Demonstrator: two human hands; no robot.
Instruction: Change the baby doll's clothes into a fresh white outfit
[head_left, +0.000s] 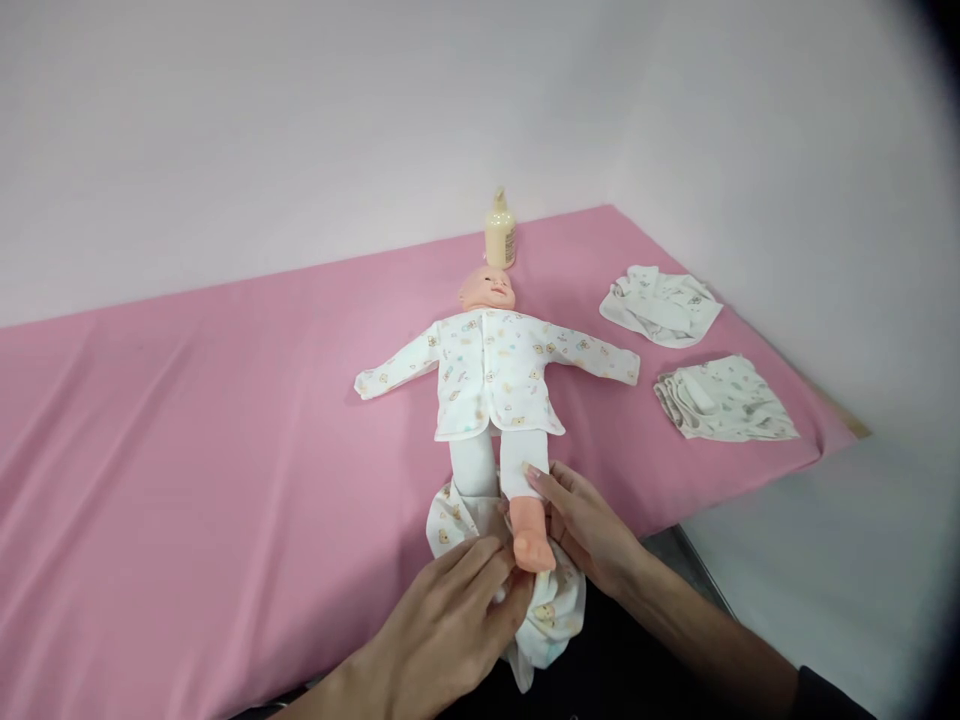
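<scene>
A baby doll (491, 289) lies on its back in a white printed jacket (487, 370), arms spread wide. White cloth covers its upper legs, and one bare foot (534, 548) points toward me. Printed baby pants (555, 610) are bunched around the lower legs and hang past the front edge; the doll's other foot is hidden in them. Closed on the pants fabric just below the bare foot is my left hand (457, 610). My right hand (585, 520) wraps the doll's leg from the right, thumb on top near the knee and fingers behind it.
Beyond the doll's head stands a cream pump bottle (500, 238). Folded printed cloths lie at the right, one farther back (660, 305) and one nearer (727, 400). The pink-covered table (187, 480) meets pale walls behind and at the right.
</scene>
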